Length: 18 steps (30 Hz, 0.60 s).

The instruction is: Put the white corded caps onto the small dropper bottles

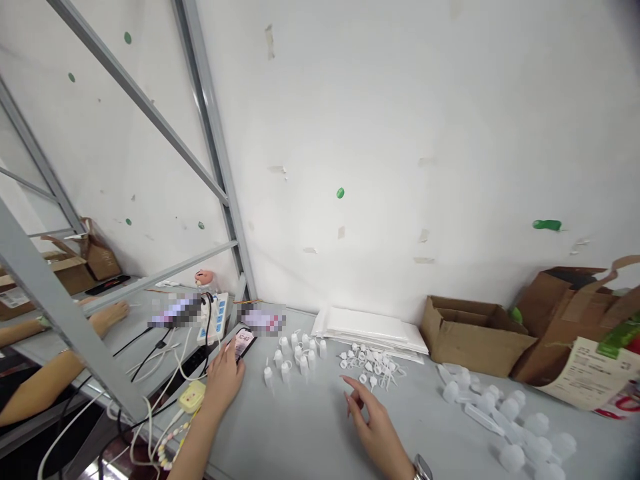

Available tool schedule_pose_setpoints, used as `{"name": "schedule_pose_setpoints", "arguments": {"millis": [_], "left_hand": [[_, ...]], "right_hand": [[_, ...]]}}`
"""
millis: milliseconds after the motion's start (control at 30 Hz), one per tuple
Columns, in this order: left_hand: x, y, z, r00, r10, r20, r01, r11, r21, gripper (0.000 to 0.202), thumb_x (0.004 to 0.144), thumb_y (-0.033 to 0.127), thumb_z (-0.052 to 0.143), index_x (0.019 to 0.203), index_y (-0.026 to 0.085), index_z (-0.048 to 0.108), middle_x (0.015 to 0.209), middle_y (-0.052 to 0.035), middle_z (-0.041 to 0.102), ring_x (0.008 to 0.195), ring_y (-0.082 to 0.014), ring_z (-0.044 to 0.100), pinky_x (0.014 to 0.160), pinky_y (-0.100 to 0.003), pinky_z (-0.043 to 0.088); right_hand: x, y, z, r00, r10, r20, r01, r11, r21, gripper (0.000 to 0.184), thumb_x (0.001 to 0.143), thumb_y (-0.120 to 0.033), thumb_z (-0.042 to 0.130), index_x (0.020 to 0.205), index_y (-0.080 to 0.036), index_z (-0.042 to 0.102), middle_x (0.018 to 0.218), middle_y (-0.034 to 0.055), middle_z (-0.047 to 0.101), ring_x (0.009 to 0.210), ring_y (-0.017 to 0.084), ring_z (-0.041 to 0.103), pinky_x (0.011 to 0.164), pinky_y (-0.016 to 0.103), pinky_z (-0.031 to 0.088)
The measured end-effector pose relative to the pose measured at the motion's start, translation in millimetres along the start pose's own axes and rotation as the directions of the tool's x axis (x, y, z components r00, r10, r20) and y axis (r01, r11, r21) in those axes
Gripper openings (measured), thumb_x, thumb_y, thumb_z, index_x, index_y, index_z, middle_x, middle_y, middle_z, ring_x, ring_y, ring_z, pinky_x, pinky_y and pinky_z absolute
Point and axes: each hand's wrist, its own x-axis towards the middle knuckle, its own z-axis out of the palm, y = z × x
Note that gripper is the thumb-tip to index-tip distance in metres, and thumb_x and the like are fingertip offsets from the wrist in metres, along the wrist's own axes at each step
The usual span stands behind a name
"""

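Note:
My left hand point(225, 375) rests on a phone point(245, 341) with a lit screen, its fingers stretched over the phone's lower part and not wrapped round it. Right of it, several small white squeeze bottles point(304, 363) stand upright with caps on. My right hand point(373, 419), a watch on its wrist, hovers over the grey table point(295, 427) with thumb and fingers apart and nothing in it. Just beyond its fingertips lies a loose heap of small white caps with strap loops point(370, 363). Larger translucent bottles point(510, 417) lie jumbled to the right.
Flat white packets point(370, 327) lie against the wall, beside an open cardboard box point(473, 333) and a brown paper bag point(560, 320). At left are a metal frame post point(215, 133), a power strip point(214, 320), tangled cables and another person's arms point(55, 380).

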Motion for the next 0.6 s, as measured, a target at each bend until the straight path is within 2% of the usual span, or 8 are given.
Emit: {"name": "schedule_pose_setpoints", "arguments": {"millis": [100,233,300,400,467,500,533,600], "left_hand": [[-7,19,-17.5,0.987,-0.01,-0.159,-0.013,0.99,-0.14,0.05,0.084,0.027,0.032,0.129,0.007,0.037,0.125,-0.0199,0.053,0.117,-0.0306,0.048,0.096,-0.045,0.038],[-21,70,-44.4,0.947,0.022,-0.321,-0.174,0.875,-0.453,0.044,0.084,0.037,0.035,0.119,0.015,0.048,0.111,-0.0136,0.06,0.107,-0.0265,0.053,0.095,-0.041,0.039],[-29,104,-51.6,0.971,0.049,-0.234,-0.182,0.784,-0.593,0.042,0.083,0.04,0.038,0.116,0.017,0.05,0.102,-0.0109,0.062,0.097,-0.0243,0.056,0.084,-0.037,0.045],[-45,156,-49.9,0.981,0.195,0.02,-0.108,0.621,-0.777,0.039,0.081,0.042,0.043,0.11,0.019,0.056,0.096,-0.0081,0.064,0.085,-0.0207,0.059,0.071,-0.031,0.048],[-57,186,-42.5,0.924,0.331,0.194,-0.014,0.535,-0.845,0.038,0.079,0.042,0.043,0.105,0.018,0.058,0.085,-0.0062,0.064,0.073,-0.0178,0.06,0.064,-0.029,0.048],[-64,199,-37.8,0.869,0.408,0.279,0.031,0.518,-0.855,0.037,0.079,0.041,0.043,0.103,0.018,0.059,0.08,-0.0049,0.064,0.066,-0.0163,0.06,0.061,-0.028,0.047],[-69,210,-32.8,0.801,0.49,0.344,0.06,0.506,-0.86,0.035,0.079,0.04,0.042,0.099,0.017,0.061,0.075,-0.004,0.064,0.061,-0.0154,0.058,0.059,-0.027,0.047],[-77,226,-22.8,0.663,0.597,0.452,0.083,0.542,-0.837,0.032,0.08,0.039,0.042,0.093,0.018,0.062,0.067,-0.0013,0.063,0.056,-0.0142,0.056,0.057,-0.026,0.045]], "right_hand": [[-6,-1,-8,1.0,-0.01,-0.028,0.01,1.0,-0.013,0.039,0.09,-0.042,0.038,0.116,-0.02,0.056,0.071,0.0035,0.063,0.063,0.016,0.06,0.057,0.024,0.051],[-28,2,-27,0.999,-0.012,-0.039,0.01,0.999,-0.05,0.035,0.09,-0.04,0.038,0.115,-0.023,0.057,0.073,0.0036,0.065,0.063,0.015,0.061,0.06,0.024,0.052],[-43,6,-39,0.999,-0.007,-0.036,0.003,0.996,-0.091,0.032,0.091,-0.038,0.039,0.112,-0.025,0.058,0.075,0.0039,0.066,0.066,0.016,0.062,0.063,0.025,0.053],[-65,14,-58,0.996,0.03,-0.086,-0.045,0.982,-0.181,0.028,0.09,-0.037,0.04,0.106,-0.026,0.061,0.077,0.0042,0.066,0.069,0.017,0.062,0.067,0.026,0.052],[-77,21,-72,0.98,0.072,-0.188,-0.117,0.963,-0.242,0.03,0.089,-0.041,0.04,0.103,-0.024,0.061,0.076,0.0044,0.065,0.067,0.017,0.062,0.067,0.027,0.052],[-81,24,-80,0.958,0.1,-0.27,-0.175,0.948,-0.268,0.034,0.089,-0.045,0.039,0.102,-0.023,0.061,0.075,0.0046,0.064,0.064,0.017,0.061,0.065,0.027,0.052],[-85,27,-87,0.92,0.135,-0.367,-0.251,0.924,-0.288,0.039,0.088,-0.049,0.038,0.101,-0.021,0.061,0.074,0.0047,0.063,0.061,0.017,0.06,0.063,0.028,0.051],[-89,31,-103,0.801,0.219,-0.558,-0.441,0.845,-0.302,0.05,0.084,-0.058,0.035,0.104,-0.018,0.058,0.073,0.0045,0.062,0.054,0.017,0.058,0.056,0.029,0.05]]}}
